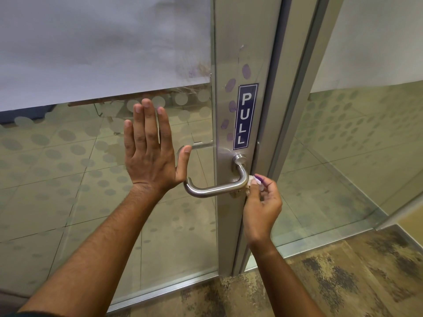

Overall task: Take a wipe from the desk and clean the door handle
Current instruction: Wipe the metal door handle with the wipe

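A brushed steel lever door handle (212,191) juts from the metal stile of a glass door. My right hand (262,203) pinches a small crumpled white wipe (251,180) and presses it against the bend of the handle near its round rose. My left hand (150,149) is flat against the glass with fingers spread, just left of the handle's free end, and holds nothing. Most of the wipe is hidden under my fingers.
A blue PULL sign (245,116) is stuck on the stile (231,225) above the handle, with purple smudges beside it. The glass pane (68,179) has frosted dots. A fixed glass panel (357,145) stands to the right. Mottled carpet (332,277) lies underfoot.
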